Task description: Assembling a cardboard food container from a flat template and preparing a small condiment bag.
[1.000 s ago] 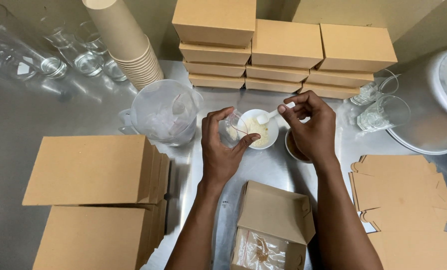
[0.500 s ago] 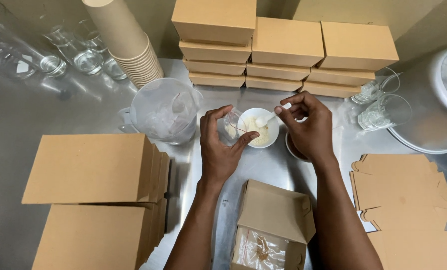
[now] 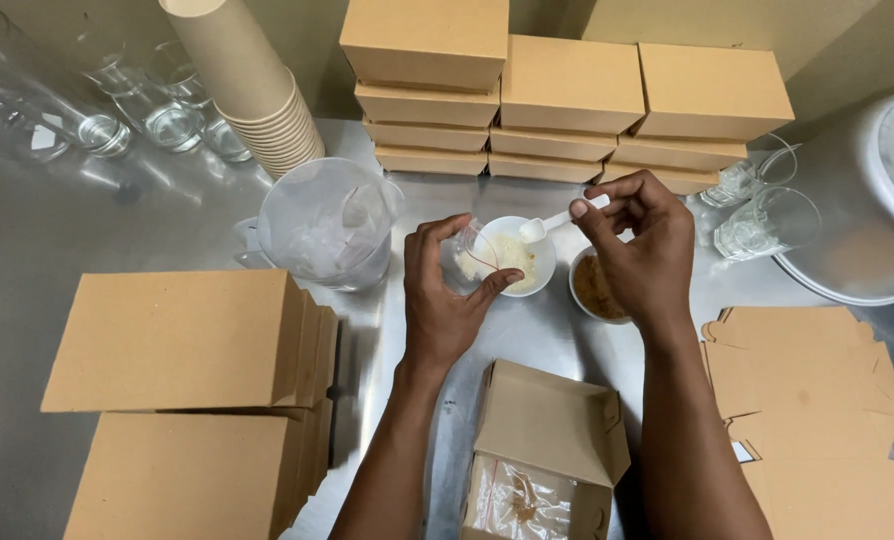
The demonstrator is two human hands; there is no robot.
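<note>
The small clear bag [image 3: 464, 252] is held open between the thumb and fingers of the left hand [image 3: 447, 295], just above the near-left edge of the white bowl [image 3: 512, 258]; a thin red tie line appears to cross its mouth, and pale powder shows inside it, though how much cannot be judged. The right hand [image 3: 642, 250] is closed in a fingertip pinch on the handle of a small white scoop [image 3: 557, 224], whose cup sits over the bowl with a measure of the pale powder in it, close to the bag's mouth but not yet tipped in. The bowl still holds a good layer of powder. Just right of it, partly under the right hand, a second bowl [image 3: 592, 290] holds a brown granular material; whether any of it has gone into the bag cannot be told. Nearer the person, an open brown carton [image 3: 552, 440] already contains one filled and tied clear pouch [image 3: 517, 500]; on that evidence, at least one unit is judged complete and the present bag is mid-fill. Flat unfolded carton blanks [image 3: 817, 400] lie on the right and closed cartons [image 3: 167, 350] are stacked on the left, with more closed cartons [image 3: 567, 90] at the back of the steel counter [image 3: 117, 220]. A clear plastic jug [image 3: 322, 225], a stack of paper cups [image 3: 257, 95] and several glasses [image 3: 757, 215] stand unused around the work area.
</note>
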